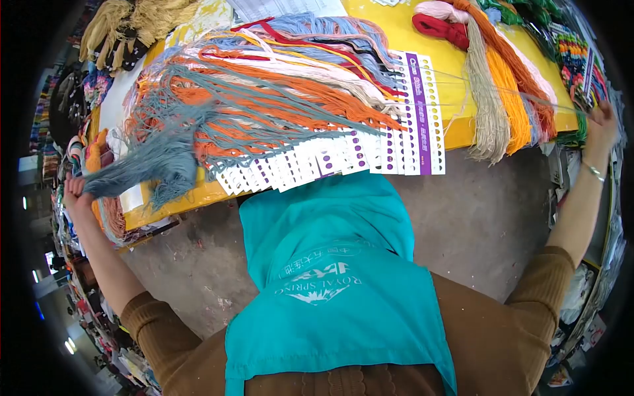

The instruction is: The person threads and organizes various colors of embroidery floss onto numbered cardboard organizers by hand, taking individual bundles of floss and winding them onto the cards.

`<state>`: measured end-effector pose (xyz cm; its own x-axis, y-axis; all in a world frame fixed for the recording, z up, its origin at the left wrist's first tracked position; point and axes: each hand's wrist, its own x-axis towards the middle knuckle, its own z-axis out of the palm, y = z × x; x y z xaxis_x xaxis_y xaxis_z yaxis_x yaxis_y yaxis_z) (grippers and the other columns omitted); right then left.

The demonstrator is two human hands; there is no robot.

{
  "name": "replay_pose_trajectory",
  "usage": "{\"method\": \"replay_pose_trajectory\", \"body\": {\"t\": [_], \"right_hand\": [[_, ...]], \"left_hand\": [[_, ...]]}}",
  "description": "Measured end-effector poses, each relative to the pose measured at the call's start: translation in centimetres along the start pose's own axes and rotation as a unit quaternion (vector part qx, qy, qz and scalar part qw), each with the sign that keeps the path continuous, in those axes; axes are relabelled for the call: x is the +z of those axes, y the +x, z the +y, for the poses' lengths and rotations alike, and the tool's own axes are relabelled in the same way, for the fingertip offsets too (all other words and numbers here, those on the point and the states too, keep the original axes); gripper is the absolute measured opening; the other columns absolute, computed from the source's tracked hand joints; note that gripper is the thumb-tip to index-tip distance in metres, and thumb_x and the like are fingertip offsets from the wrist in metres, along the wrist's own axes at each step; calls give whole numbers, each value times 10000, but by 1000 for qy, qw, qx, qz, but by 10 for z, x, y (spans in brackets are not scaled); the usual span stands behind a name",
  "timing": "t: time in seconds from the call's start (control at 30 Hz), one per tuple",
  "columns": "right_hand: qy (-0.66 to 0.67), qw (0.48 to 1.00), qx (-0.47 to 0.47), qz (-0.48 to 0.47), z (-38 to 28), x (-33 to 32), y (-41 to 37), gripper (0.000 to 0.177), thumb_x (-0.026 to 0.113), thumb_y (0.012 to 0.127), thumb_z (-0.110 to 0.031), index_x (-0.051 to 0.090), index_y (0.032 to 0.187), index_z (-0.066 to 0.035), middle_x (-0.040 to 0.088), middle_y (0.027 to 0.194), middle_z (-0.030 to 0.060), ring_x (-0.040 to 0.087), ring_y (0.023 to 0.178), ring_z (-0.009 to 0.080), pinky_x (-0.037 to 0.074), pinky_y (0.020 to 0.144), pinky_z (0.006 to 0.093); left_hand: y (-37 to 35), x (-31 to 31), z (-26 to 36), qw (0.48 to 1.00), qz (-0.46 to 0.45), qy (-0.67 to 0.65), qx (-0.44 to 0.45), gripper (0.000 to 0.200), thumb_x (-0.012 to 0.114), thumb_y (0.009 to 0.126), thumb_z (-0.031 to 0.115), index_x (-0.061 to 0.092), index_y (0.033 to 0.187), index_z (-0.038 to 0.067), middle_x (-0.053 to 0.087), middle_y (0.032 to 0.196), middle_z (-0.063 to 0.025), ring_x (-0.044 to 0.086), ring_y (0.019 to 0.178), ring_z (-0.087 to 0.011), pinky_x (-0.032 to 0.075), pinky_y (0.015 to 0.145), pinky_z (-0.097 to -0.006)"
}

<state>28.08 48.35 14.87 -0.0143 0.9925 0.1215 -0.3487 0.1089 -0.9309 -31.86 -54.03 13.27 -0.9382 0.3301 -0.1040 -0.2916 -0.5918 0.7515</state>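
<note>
My left hand (78, 193) is far out to the left, its fingers closed around one end of a grey-blue thread bundle (148, 165). The rest of that bundle droops over the table's front edge and spreads across orange threads (290, 109). Far to the right, my right hand (602, 129) is raised, fingers closed on thin pale strands (502, 86) stretched across the table toward the cards. Overlapping white thread cards (416, 119) with punched holes and a purple stripe lie between my hands. Threads in orange, white, red and blue run from their holes to the left.
On the yellow table (456, 63), hanks of beige (487, 99), yellow (508, 105) and rust thread hang over the front edge at right. Tan bundles (142, 26) lie at the back left. A printed sheet (287, 8) is at the back. My teal apron (330, 264) touches the table front.
</note>
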Motion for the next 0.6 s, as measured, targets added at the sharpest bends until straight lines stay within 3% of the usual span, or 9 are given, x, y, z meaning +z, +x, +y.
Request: {"method": "replay_pose_trajectory", "body": {"t": [0.07, 0.1, 0.13, 0.2, 0.27, 0.37, 0.4, 0.43, 0.6], "right_hand": [[-69, 993, -99, -6, -35, -20, 24, 45, 523, 929, -83, 537, 936, -40, 509, 779, 9, 356, 591, 76, 279, 513, 215], [-129, 978, -157, -36, -44, -19, 20, 58, 524, 926, -85, 542, 964, -45, 527, 799, 5, 371, 607, 70, 289, 526, 211], [-193, 953, -221, -70, -49, -12, 7, 82, 525, 924, -88, 548, 992, -49, 545, 818, 2, 386, 623, 64, 299, 539, 207], [-314, 877, -318, -174, -40, 16, -37, 139, 526, 918, -93, 558, 1048, -57, 581, 858, -6, 417, 654, 51, 318, 565, 199], [-366, 811, -345, -300, -18, 45, -94, 199, 528, 912, -99, 568, 1104, -66, 617, 897, -13, 447, 686, 39, 337, 591, 191], [-309, 787, -157, -511, 31, 81, -199, 291, 530, 904, -107, 583, 1189, -78, 671, 956, -24, 493, 733, 20, 365, 630, 180], [-284, 765, -104, -569, 43, 88, -233, 263, 537, 911, -111, 546, 1162, -35, 670, 904, 33, 596, 869, 91, 440, 782, 249], [-202, 757, -8, -621, 67, 89, -256, 218, 543, 930, -97, 518, 1141, -49, 669, 863, 40, 590, 836, 85, 441, 776, 254], [-140, 727, 168, -651, 102, 88, -327, 325, 527, 944, -44, 431, 1254, -45, 650, 789, 37, 588, 781, 94, 461, 726, 264]], "left_hand": [[0, 9, 18, 995, -69, 31, 61, 272, 451, 1015, 139, 542, 767, 71, 293, 522, 60, 292, 417, -26, 241, 389, -184], [-12, 62, -20, 993, -70, 46, 78, 145, 466, 1009, 142, 538, 993, 17, 324, 548, 57, 301, 421, -23, 250, 392, -175], [-28, 128, -64, 991, -70, 61, 95, 287, 481, 1004, 144, 534, 1220, -37, 355, 574, 53, 310, 426, -19, 259, 394, -166], [-36, 202, -144, 983, -170, 40, 52, 585, 495, 1000, 151, 225, 1488, -24, 402, 643, 48, 316, 426, -20, 278, 399, -162], [-51, 265, -231, 965, -258, -22, -34, 548, 507, 997, 162, 268, 1458, -12, 411, 686, 37, 348, 464, -28, 302, 420, -164], [-74, 326, -341, 961, -230, -8, -151, 359, 587, 953, 189, 519, 1260, 17, 422, 740, 21, 398, 564, -54, 332, 467, -189], [-82, 340, -374, 948, -248, -2, -201, 255, 602, 946, 185, 576, 1129, 9, 445, 764, 25, 443, 597, -50, 337, 440, -196], [-94, 352, -401, 942, -229, 113, -220, 196, 624, 925, 173, 618, 1023, 3, 490, 724, 12, 447, 569, -58, 333, 450, -195], [-148, 398, -481, 870, -304, 262, -286, 284, 680, 896, 203, 639, 1085, -5, 526, 656, 16, 474, 573, -56, 375, 502, -222]]}}
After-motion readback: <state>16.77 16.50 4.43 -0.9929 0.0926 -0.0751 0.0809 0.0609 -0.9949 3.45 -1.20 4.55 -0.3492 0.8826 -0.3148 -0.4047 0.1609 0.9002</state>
